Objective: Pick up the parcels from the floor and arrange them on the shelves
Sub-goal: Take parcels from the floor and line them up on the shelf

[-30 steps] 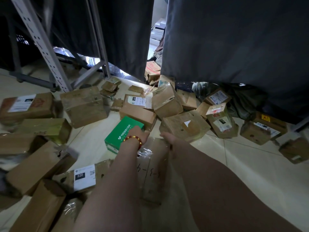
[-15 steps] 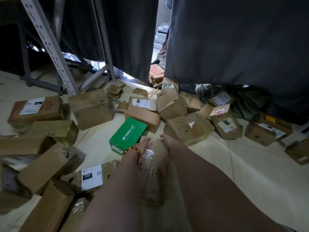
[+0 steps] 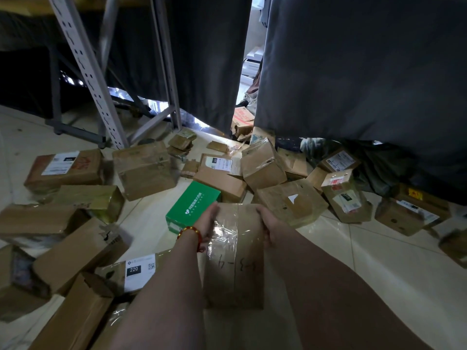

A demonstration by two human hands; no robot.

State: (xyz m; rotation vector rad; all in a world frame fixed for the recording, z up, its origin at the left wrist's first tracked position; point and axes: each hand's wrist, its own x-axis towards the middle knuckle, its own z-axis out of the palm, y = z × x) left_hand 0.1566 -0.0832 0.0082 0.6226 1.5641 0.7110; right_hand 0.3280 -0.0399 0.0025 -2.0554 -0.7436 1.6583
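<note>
I hold one taped cardboard parcel (image 3: 235, 253) between both hands, in the lower centre of my view. My left hand (image 3: 206, 223) presses flat against the parcel's 9 o'clock side; a red and gold bead bracelet (image 3: 190, 232) sits on that wrist. My right hand (image 3: 269, 227) wraps the 3 o'clock edge near the far corner. Handwritten marks and clear tape cover the parcel's top face. I cannot tell whether its underside touches the floor (image 3: 379, 274).

A green box (image 3: 193, 205) lies just beside the parcel at 11 o'clock. A brown box with a torn white sticker (image 3: 292, 202) lies at 1 o'clock. At 8 o'clock, a parcel with a white "220" label (image 3: 137, 272) lies partly under my left forearm. More brown parcels lie scattered from 9 to 3 o'clock. A grey perforated shelf upright (image 3: 88, 72) stands at 10 o'clock. Dark curtains (image 3: 353, 72) hang at 12 o'clock.
</note>
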